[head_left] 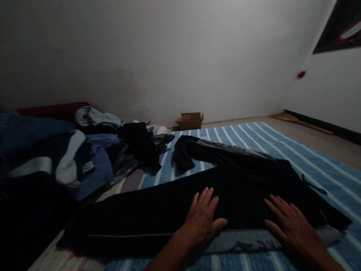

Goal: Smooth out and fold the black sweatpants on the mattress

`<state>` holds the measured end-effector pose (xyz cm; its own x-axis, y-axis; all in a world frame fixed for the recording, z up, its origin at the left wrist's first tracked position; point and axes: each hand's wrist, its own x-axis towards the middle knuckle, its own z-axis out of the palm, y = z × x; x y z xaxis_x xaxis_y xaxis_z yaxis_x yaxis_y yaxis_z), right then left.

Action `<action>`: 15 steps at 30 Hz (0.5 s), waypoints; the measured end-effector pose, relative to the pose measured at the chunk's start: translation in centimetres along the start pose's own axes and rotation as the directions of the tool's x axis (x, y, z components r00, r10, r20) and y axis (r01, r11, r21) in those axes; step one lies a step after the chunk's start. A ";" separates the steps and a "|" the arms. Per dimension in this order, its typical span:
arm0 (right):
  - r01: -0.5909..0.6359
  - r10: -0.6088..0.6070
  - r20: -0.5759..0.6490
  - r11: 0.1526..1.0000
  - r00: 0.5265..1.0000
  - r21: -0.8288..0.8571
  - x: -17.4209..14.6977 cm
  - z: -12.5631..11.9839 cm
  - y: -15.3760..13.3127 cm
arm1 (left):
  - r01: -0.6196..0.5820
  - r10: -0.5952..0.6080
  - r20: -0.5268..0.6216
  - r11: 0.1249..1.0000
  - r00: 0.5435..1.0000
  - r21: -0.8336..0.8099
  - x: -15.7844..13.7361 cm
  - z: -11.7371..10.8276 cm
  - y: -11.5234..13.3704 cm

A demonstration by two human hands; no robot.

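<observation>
Black trousers (158,203) with grey side panels lie spread across a blue-and-white striped sheet. One leg stretches out to the left; the other is bent toward the back and ends in a folded cuff. Dark lettering shows on the grey panels, and a drawstring sticks out at the waist on the right. Both of my hands lie flat on the cloth. My left hand (203,214) rests on the near leg with its fingers spread. Farther right, my right hand (290,220) is also open, close to the waist end, its thumb by the grey panel.
A heap of clothes, with a purple-blue garment (98,162), a white sock (69,160) and a black garment (141,143), fills the left. An open cardboard box (190,120) stands by the back wall. The striped sheet (318,162) reaches right toward the floor.
</observation>
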<state>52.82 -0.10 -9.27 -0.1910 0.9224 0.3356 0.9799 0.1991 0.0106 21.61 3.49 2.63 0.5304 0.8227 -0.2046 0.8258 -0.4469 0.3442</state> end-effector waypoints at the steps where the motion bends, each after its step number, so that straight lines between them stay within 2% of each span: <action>1: 0.001 -0.001 -0.004 1.000 1.000 -0.002 0.0 0.1 0.1 | 0.027 -0.027 -0.019 0.999 0.999 0.022 0.1 0.1 -0.3; 5: 0.009 -0.009 -0.020 1.000 1.000 0.002 -0.1 0.4 0.3 | 0.098 -0.096 -0.030 0.993 0.995 0.073 0.2 1.2 -1.7; 10: 0.019 -0.019 -0.029 1.000 0.999 -0.004 0.0 0.3 0.2 | 0.090 -0.086 -0.041 0.991 0.995 0.099 0.4 2.0 -2.6; 15: 0.013 -0.012 -0.037 1.000 0.999 0.010 0.0 0.1 0.1 | 0.086 -0.082 -0.048 0.992 0.995 0.088 0.4 2.0 -2.6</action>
<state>52.94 -0.05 -9.38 -0.2009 0.9069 0.3704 0.9768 0.2143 0.0052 20.07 4.33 -0.17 0.4513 0.8724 -0.1875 0.8819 -0.4038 0.2434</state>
